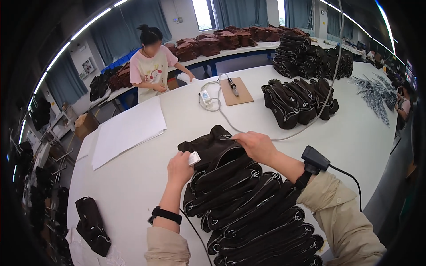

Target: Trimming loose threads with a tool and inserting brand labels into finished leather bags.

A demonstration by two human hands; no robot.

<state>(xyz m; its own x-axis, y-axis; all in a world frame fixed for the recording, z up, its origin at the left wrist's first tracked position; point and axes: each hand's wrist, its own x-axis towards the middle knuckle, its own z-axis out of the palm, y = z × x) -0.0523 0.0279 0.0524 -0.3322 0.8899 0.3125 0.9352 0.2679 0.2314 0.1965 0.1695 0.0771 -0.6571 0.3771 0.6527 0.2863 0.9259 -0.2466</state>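
A long overlapping row of black zippered pouches (pixel 253 208) lies on the white table (pixel 133 186) in front of me. My left hand (pixel 179 168) grips a small white tag (pixel 194 158) at the edge of the topmost pouch (pixel 208 144). My right hand (pixel 257 146) pinches that pouch near its zipper, fingers closed on it. A black device (pixel 314 158) with a cable is strapped to my right wrist, and a black watch (pixel 165 214) sits on the left one.
More black pouches are stacked at centre right (pixel 297 102) and far back (pixel 310 55). A wooden board with a tool (pixel 235 91), a white cabled device (pixel 205 97) and white sheets (pixel 128 128) lie ahead. Another person (pixel 151 66) stands across the table. One pouch (pixel 91 219) lies at lower left.
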